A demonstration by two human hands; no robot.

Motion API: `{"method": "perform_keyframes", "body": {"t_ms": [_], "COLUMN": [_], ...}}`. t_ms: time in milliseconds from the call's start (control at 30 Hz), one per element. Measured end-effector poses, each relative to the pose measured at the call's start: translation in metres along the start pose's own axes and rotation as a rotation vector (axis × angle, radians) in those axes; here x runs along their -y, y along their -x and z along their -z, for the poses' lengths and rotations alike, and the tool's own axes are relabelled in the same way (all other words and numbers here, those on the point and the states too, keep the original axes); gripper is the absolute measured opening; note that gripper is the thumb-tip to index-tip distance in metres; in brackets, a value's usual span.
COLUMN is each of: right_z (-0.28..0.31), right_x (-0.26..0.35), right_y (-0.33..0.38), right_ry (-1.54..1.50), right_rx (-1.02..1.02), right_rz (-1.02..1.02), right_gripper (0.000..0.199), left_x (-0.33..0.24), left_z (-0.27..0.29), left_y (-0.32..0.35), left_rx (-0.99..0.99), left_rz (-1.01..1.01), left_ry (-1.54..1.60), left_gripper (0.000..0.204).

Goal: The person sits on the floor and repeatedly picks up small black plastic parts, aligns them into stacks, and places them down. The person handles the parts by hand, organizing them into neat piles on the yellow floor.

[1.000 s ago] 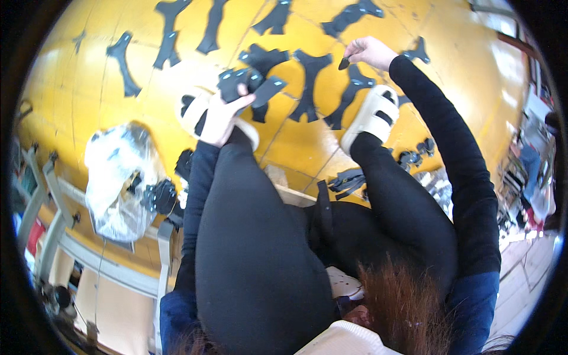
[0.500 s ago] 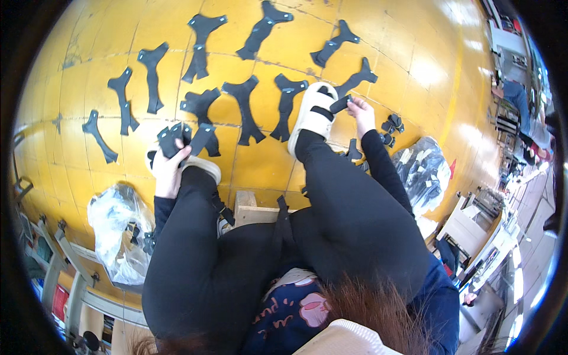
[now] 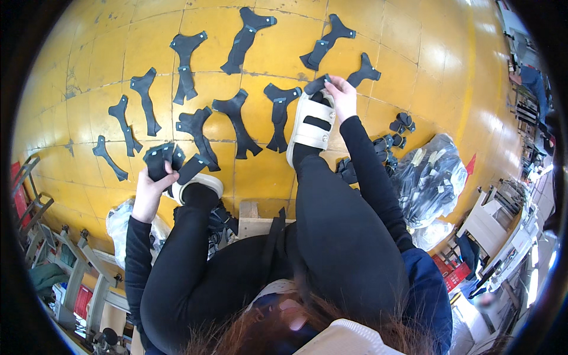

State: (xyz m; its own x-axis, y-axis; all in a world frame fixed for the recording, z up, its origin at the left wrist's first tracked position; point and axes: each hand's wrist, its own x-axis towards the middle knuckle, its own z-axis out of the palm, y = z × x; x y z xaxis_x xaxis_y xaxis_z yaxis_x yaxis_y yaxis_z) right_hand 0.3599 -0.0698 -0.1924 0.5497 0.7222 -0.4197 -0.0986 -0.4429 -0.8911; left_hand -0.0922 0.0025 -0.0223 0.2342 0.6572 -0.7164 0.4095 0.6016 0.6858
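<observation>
Since the earlier frame, the right hand (image 3: 343, 99) had moved across from the outer side of the right shoe (image 3: 310, 109) to its toe, while the left hand (image 3: 151, 190) had come clear of the left shoe (image 3: 211, 184). Taking the middle of the view as the dial's centre, the right hand was at one o'clock, its grip pinched together on one end of a black strip (image 3: 316, 85). That strip lay across the view of the toe; whether it touched the shoe could not be told.

At nine o'clock, the left grip was clamped, thumb on top, around a stack of black pieces (image 3: 158, 163), with one flat strip (image 3: 190, 169) jutting out toward three o'clock.

Forked black pieces (image 3: 238, 121) were spread over the yellow floor (image 3: 408, 77) in an arc from nine round to one o'clock, some with a second piece on top. Small black bundles (image 3: 404, 122) lay at two o'clock, near a clear plastic bag (image 3: 431, 177) of dark items at three. Another bag (image 3: 120, 228) sat between eight and nine, partly behind the left sleeve (image 3: 137, 251).
</observation>
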Motion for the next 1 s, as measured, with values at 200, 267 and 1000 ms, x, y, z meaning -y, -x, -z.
{"method": "perform_keyframes", "body": {"t_ms": [200, 267, 1000], "right_z": [-0.046, -0.057, -0.068], "right_x": [0.019, 0.007, -0.005], "right_y": [0.009, 0.009, 0.029], "right_ry": [0.364, 0.437, 0.827], "right_rx": [0.451, 0.573, 0.522], "right_rz": [0.054, 0.101, 0.396], "right_gripper": [0.022, 0.022, 0.018], "left_x": [-0.050, -0.061, 0.002], "left_z": [-0.025, -0.045, -0.149], "left_y": [-0.024, -0.032, -0.054], "left_rx": [0.268, 0.260, 0.243], "left_rz": [0.006, 0.051, 0.142], "left_ry": [-0.171, -0.158, 0.345], "left_gripper": [0.014, 0.015, 0.018]}}
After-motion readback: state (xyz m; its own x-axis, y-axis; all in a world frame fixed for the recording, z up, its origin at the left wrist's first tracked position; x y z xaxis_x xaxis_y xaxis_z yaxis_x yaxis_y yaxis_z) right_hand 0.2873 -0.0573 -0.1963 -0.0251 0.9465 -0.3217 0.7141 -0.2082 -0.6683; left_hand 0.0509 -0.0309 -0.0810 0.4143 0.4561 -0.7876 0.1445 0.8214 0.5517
